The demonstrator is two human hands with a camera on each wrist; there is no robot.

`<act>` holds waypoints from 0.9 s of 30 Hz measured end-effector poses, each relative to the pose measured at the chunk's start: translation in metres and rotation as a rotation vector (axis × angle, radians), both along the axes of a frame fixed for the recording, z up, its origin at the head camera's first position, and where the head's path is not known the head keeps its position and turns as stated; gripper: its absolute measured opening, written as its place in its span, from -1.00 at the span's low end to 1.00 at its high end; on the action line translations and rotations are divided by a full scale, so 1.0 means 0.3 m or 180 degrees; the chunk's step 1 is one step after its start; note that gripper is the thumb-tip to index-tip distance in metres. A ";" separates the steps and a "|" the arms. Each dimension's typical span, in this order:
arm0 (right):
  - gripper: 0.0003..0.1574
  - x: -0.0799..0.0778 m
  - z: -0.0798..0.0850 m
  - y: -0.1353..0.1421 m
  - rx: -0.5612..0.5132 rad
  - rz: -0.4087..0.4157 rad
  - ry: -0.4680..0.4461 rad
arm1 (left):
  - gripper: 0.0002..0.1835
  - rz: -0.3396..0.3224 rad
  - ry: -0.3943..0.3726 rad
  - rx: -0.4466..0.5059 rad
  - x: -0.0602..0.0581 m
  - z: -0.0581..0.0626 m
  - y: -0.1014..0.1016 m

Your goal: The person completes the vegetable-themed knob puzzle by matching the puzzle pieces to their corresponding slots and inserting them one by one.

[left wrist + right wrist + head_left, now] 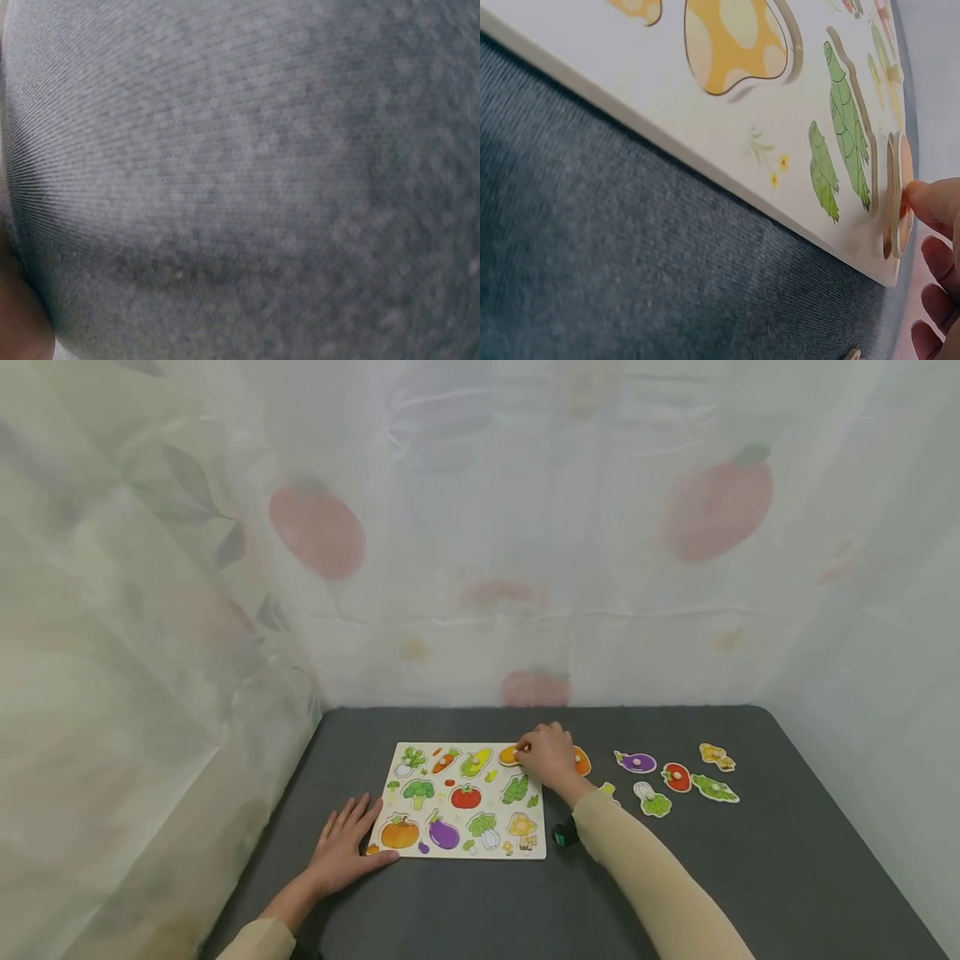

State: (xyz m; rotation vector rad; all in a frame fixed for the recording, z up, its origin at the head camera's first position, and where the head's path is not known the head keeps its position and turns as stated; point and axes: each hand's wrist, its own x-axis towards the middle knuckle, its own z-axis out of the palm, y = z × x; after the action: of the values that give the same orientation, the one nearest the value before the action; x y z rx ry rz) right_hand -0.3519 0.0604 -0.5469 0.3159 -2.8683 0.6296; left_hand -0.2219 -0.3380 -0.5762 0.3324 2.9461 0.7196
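Note:
A white vegetable puzzle board (pixel 537 815) lies flat on the dark table. At its far right corner my right hand (pixel 547 755) pinches an orange-yellow oval puzzle piece (pixel 507 757). In the right wrist view that thin wooden piece (pixel 901 225) is seen edge-on, against or just above the board; which of the two I cannot tell. My left hand (pixel 345 850) rests with spread fingers at the board's left side, its thumb along the near left corner. The left wrist view shows mostly dark cloth.
Right of the board lie loose pieces: an orange one (pixel 582 762) and a green one (pixel 607 790), both partly hidden by my right arm, an eggplant (pixel 637 763), a red piece (pixel 677 777), a leafy vegetable (pixel 652 799), a green pod (pixel 714 788) and a yellow piece (pixel 717 756). Curtains surround the table.

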 end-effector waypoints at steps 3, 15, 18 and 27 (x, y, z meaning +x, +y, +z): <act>-0.79 0.001 -0.005 -0.002 -0.0010 0.0004 -0.0044 | 0.17 0.0004 0.0001 0.0000 -0.001 0.001 0.005; -0.83 0.004 -0.007 -0.006 -0.0097 -0.0013 0.0005 | 0.17 0.0014 0.0066 -0.0065 -0.007 -0.008 0.006; -0.83 0.001 -0.009 -0.006 -0.0078 -0.0029 0.0002 | 0.18 0.0014 0.0073 -0.0070 -0.005 -0.008 0.005; -0.82 0.000 -0.009 -0.007 -0.0013 -0.0011 -0.0057 | 0.17 0.0023 0.0085 -0.0059 0.000 -0.008 0.001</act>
State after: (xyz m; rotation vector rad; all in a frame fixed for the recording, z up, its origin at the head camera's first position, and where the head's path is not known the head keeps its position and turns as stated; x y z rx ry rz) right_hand -0.3518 0.0584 -0.5495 0.3060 -2.8836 0.6406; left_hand -0.2218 -0.3378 -0.5785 0.3327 2.9785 0.6934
